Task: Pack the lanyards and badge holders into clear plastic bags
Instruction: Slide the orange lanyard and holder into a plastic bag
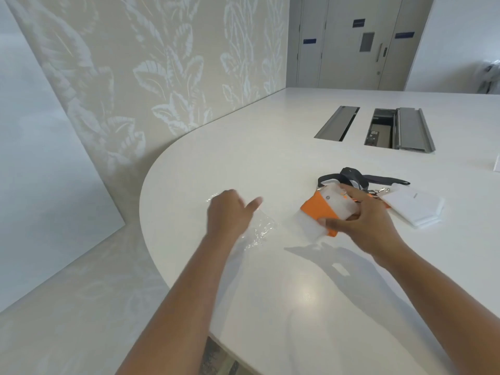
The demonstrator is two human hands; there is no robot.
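**Coach:** Your right grip (359, 220) is curled round the orange-and-frosted badge holder (322, 212), just right of the frame's centre. The shadow beneath suggests you hold it clear of the tabletop (297, 293).

**Spotter:** Your left grip (230, 215) lies over the clear plastic bag (261, 230), left of centre. It is blurred and the back of the hand hides the fingers, so I cannot tell whether you pinch the film or only touch it.

**Coach:** I judge the step in hand to be opening that bag. Find the mouth, pinch one layer only, and lift so that it gapes toward the holder.

**Spotter:** Lead with a corner of the holder's short edge. The film looks thin and crinkled, so it may bunch if you push flat.

**Coach:** The dark lanyard (349, 175) lies on the tabletop behind your right grip, toward the upper right. Your hand hides whether it is clipped to the holder, so gather it before it drags.

**Spotter:** Mind the white stack (416, 209) just right of that hand.
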